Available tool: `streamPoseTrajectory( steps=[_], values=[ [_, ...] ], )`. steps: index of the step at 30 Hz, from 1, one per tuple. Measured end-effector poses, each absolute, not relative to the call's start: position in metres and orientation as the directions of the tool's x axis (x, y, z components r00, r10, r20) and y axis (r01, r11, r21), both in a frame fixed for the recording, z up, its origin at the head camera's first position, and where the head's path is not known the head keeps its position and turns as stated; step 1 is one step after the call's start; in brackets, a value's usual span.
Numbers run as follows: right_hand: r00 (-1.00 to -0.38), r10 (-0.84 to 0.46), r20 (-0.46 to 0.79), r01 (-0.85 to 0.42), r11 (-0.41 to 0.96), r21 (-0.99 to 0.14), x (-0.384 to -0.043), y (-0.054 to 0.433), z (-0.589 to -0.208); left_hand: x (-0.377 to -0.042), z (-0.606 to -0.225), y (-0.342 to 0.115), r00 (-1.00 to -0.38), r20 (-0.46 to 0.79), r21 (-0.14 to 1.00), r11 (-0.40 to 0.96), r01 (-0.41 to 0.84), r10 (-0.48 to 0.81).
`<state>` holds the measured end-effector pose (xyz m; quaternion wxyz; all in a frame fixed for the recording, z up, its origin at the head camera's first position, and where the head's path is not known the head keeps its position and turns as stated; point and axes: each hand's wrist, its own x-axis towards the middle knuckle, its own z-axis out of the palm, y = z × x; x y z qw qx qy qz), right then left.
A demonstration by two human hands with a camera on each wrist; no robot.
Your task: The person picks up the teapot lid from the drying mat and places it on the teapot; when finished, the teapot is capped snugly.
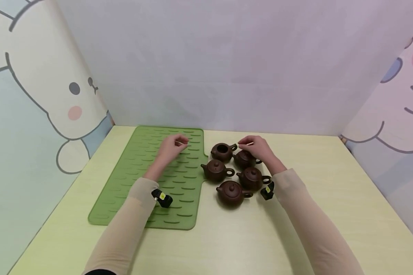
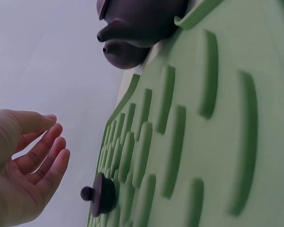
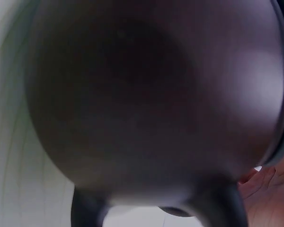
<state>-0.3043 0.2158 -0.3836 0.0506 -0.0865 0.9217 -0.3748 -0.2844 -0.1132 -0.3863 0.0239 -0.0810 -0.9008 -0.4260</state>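
Note:
My left hand [image 1: 172,147] hovers over the green ridged mat [image 1: 124,191], fingers loosely bent, with nothing between them. In the left wrist view, a small dark lid [image 2: 102,195] with a round knob lies on the mat beside that hand; the hand hides it in the head view. A brown teapot without its lid [image 1: 222,151] stands at the back of a group, its dark opening showing. My right hand [image 1: 258,147] is above a lidded teapot [image 1: 244,159], its bent fingertips close to the lidless pot's handle; contact is unclear. A teapot body [image 3: 146,109] mostly hides that hand in the right wrist view.
Three more lidded teapots stand close together: one by the mat's edge [image 1: 215,170], one under the right wrist [image 1: 252,178] and one at the front [image 1: 231,194]. A pale wall [image 1: 227,76] rises behind the light table [image 1: 330,191], with cartoon-printed panels at both sides.

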Motion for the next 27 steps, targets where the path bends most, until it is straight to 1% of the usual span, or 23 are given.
streamPoseTrajectory(
  steps=[9,15,27],
  values=[
    [-0.974,-0.227,-0.023,-0.154,0.724,-0.672,-0.302,0.215,-0.383,-0.282,-0.394,-0.135,-0.99,0.095,0.787,0.601,0.136,0.1],
    [-0.976,-0.218,-0.023,-0.145,0.72,-0.679,-0.301,0.215,-0.385,-0.281,-0.402,-0.144,-0.996,0.058,0.793,0.602,0.091,0.074],
    [-0.972,-0.235,-0.019,-0.157,0.706,-0.691,-0.302,0.211,-0.388,-0.281,-0.411,-0.152,-0.999,0.01,0.756,0.653,0.036,0.043]
  ],
)
